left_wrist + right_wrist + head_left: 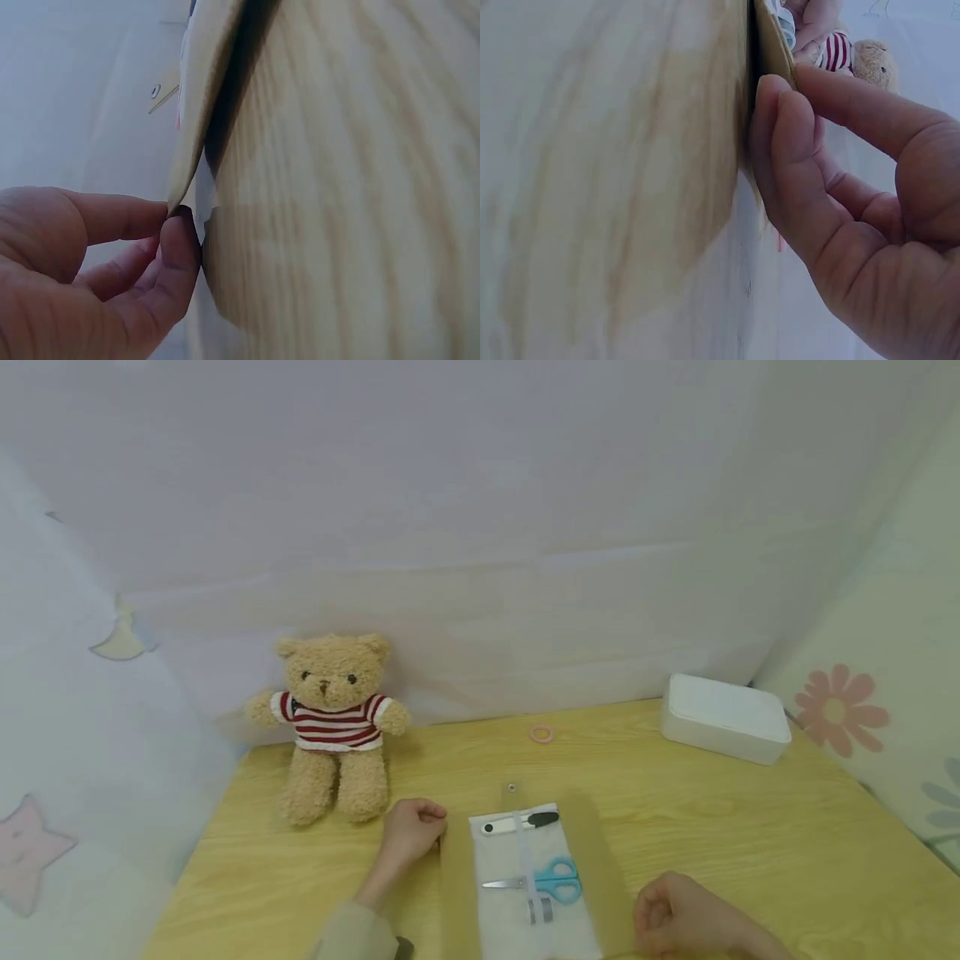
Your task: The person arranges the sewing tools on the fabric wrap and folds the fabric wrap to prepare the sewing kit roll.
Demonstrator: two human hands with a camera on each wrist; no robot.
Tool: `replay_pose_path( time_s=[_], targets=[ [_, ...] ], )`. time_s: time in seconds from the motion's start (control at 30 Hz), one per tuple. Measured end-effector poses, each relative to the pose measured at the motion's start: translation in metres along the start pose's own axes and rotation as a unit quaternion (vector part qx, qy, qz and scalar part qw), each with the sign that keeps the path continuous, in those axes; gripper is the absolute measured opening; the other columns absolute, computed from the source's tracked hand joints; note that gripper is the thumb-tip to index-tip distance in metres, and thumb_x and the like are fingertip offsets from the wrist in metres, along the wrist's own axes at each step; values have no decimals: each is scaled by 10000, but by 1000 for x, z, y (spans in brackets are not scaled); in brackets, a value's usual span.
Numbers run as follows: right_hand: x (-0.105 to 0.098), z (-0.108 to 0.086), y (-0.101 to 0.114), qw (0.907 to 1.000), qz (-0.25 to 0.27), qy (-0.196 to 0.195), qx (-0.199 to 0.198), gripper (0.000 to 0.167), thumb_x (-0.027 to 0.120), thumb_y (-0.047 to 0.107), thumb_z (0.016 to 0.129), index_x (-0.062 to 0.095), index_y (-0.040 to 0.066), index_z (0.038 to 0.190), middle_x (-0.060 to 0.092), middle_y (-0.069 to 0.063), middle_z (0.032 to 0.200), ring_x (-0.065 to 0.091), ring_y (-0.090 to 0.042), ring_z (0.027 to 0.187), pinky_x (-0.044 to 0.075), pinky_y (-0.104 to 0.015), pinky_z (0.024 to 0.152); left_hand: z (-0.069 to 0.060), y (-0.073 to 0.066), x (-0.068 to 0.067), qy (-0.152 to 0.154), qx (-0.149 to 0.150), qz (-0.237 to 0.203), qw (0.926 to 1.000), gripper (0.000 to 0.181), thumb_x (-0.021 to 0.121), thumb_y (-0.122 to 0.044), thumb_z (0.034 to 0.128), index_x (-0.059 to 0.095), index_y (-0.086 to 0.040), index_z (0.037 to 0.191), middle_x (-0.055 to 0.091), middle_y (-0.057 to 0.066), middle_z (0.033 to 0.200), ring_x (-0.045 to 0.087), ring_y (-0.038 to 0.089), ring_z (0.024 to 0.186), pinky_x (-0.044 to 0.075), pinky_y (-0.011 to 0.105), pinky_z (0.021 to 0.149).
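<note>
An unfolded tan case (459, 893) lies on the table in the head view, with a small snap tab (512, 787) at its far edge. On its white cloth panel (498, 927), a pale strap (524, 847) runs over blue-handled scissors (558, 881), a slim white tool with a black end (517, 823) and a small silvery piece (539, 910). My left hand (412, 831) pinches the case's left edge between thumb and fingers, slightly raised in the left wrist view. At the opposite edge, my right hand (840, 180) pinches the case likewise.
A teddy bear (337, 727) in a striped shirt sits against the back wall at left. Behind the case lies a pink ring (542, 733). A white box (723, 718) stands at the back right. Something dark (404, 947) shows beside my left sleeve.
</note>
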State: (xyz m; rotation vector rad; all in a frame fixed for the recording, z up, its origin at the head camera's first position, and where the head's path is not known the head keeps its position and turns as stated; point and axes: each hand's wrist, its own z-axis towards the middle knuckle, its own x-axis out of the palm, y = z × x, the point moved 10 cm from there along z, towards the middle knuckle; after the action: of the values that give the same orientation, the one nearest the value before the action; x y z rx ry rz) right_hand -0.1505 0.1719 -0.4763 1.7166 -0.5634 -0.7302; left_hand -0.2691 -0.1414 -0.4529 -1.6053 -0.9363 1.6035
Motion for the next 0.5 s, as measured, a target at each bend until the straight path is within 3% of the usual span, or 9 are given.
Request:
replay_pose_path(
  time_s=[0.17, 0.3, 0.37, 0.43, 0.5],
  targets=[
    [2, -2, -2, 9993, -250, -228, 163, 123, 678, 125, 856, 663, 18, 796, 597, 87, 621, 489, 2, 514, 410, -154, 477, 1, -3, -4, -138, 171, 383, 9990, 93, 666, 8, 760, 705, 4, 845, 677, 67, 759, 604, 150, 673, 497, 295, 584],
    [-5, -7, 4, 9961, -765, -414, 124, 76, 679, 163, 873, 693, 101, 831, 648, 66, 704, 541, -16, 599, 461, -209, 537, -14, -14, -11, -138, 678, 783, 9945, 158, 677, -30, 762, 693, -11, 918, 671, 108, 836, 617, 193, 727, 494, 321, 615],
    [-12, -11, 12, 9939, -949, -565, -34, 72, 679, 177, 882, 708, 115, 859, 679, 60, 774, 571, -20, 672, 482, -226, 596, -32, -24, -10, 198, 1111, 961, 9890, 169, 681, -36, 784, 682, -17, 952, 669, 120, 875, 623, 217, 743, 502, 323, 626],
    [-18, -15, 21, 9903, -1121, -739, -343, 83, 681, 179, 882, 713, 103, 894, 697, 43, 841, 593, -29, 738, 498, -236, 639, -54, -33, -4, 759, 1426, 1054, 9812, 174, 694, -42, 804, 678, -31, 976, 671, 110, 913, 625, 234, 773, 506, 326, 647],
    [-20, -18, 24, 9894, -1083, -833, -495, 102, 677, 166, 886, 708, 88, 945, 707, 8, 910, 607, -44, 794, 506, -235, 672, -77, -39, 5, 1284, 1731, 1290, 9679, 168, 691, -36, 807, 683, -43, 975, 672, 79, 920, 624, 242, 805, 512, 338, 692]
  ],
)
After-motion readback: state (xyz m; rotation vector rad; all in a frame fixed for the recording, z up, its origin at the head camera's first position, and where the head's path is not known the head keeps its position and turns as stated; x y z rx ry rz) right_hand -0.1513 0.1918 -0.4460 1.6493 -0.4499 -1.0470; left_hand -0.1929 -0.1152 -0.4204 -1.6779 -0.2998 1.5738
